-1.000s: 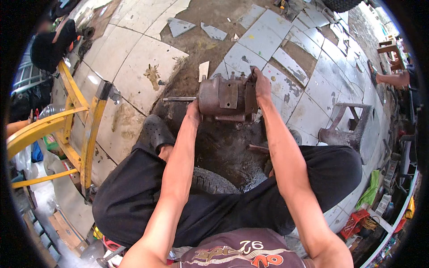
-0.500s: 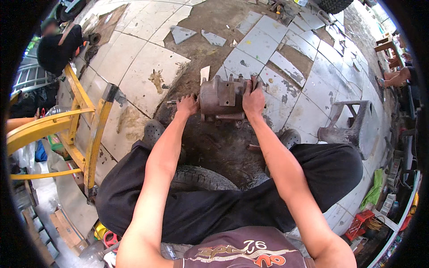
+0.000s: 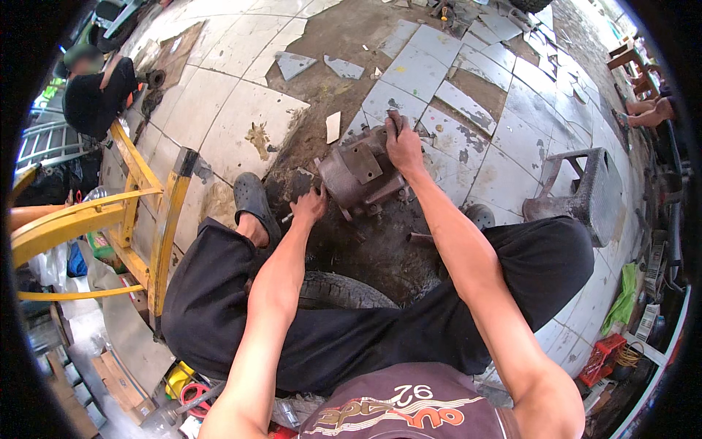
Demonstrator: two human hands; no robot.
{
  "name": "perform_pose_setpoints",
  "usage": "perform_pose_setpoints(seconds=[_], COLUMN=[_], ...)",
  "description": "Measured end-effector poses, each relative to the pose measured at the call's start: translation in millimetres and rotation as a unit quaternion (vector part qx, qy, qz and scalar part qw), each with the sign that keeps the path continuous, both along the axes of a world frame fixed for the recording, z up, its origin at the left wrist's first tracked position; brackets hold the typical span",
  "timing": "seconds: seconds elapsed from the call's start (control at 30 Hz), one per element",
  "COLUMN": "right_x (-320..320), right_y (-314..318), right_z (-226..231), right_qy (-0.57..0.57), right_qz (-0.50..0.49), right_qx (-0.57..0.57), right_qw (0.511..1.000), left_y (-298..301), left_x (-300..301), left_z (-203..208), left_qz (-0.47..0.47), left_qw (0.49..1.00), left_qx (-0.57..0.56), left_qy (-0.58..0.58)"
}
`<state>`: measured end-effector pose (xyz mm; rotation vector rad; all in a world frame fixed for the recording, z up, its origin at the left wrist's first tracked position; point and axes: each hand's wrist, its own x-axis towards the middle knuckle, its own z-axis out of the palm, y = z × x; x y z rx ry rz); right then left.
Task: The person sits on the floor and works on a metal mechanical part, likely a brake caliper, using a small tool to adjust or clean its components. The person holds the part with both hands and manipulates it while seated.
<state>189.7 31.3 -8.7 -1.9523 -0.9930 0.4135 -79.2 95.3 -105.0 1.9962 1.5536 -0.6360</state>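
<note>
A heavy, rust-brown cast-metal gearbox housing [image 3: 356, 172] rests on the dirty floor between my feet, turned at a slant. A flat plate with holes is on its upper face. My left hand [image 3: 310, 205] is closed at its left end, around what looks like a shaft whose pale tip [image 3: 287, 217] sticks out past the fingers. My right hand [image 3: 404, 151] grips the far right end, fingers over the top edge and palm against the side. The underside of the housing is hidden.
A tire [image 3: 344, 290] lies in front of me, under my legs. A yellow metal frame [image 3: 167, 234] stands at left, a worn plastic stool [image 3: 578, 194] at right. Broken tiles [image 3: 295, 66] litter the far floor. Another person [image 3: 99, 91] sits far left; a red crate [image 3: 602, 360] is at lower right.
The housing has swung round: its left end came nearer to me and its right end moved away. Both hands moved with it, and my left foot shifted forward.
</note>
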Motion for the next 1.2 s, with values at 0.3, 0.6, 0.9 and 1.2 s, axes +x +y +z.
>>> perform_pose_setpoints(seconds=[0.3,0.6,0.9,1.2], right_x=[-4.6,49.8,-34.5,-57.8], right_y=[29.3,-36.9,-85.3,-87.2], right_z=[-14.3,-16.4,-53.3,-48.5], right_qy=[0.065,0.135,0.202,0.108], right_qz=[0.053,-0.226,-0.263,-0.276], right_qx=[0.085,-0.063,0.038,-0.019], right_qw=[0.993,0.963,0.943,0.955], left_y=[-68.5,13.0,-20.0,-24.9], left_x=[-35.9,-4.3,102.2,110.5], left_z=[-32.4,42.5,113.2,107.4], left_qz=[0.104,0.363,0.095,0.062], left_qw=[0.989,0.887,0.926,0.932], left_qx=[0.003,0.148,0.249,0.275], left_qy=[-0.104,-0.244,-0.269,-0.228])
